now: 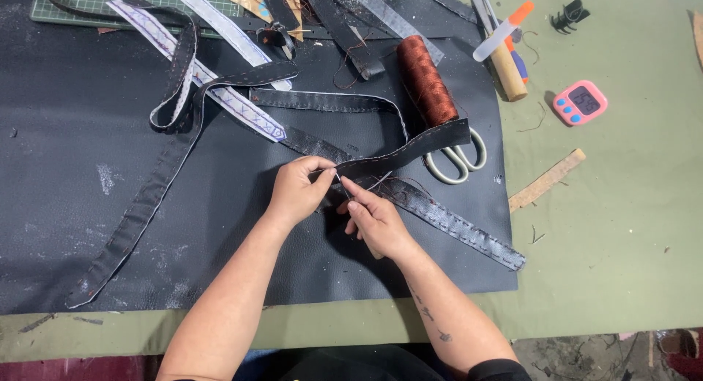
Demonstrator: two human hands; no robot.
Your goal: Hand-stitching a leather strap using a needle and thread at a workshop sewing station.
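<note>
Strap: the black strap lies across the middle of the dark mat. One end goes up to the right, over the scissors; the other part runs down to the right, with a line of stitches along it.
Left hand: the left hand pinches the strap between thumb and fingers, closed on it, at the point where the two parts of the strap meet.
Right hand: the right hand is just beside the left one, fingers closed together. The fingertips touch the strap and hold a thin brown thread. If a needle is there, I cannot tell; it is too small.
Spool: a spool of brown thread lies above the hands, near the scissors.
Scissors: the scissors lie partly under the raised end of the strap; only the pale handles show.
Other straps: more black and white strips lie twisted on the upper left of the mat.
Timer: a pink timer is on the green table, well apart from the hands.
Wood strip: a thin wooden strip lies on the table, right of the mat.
</note>
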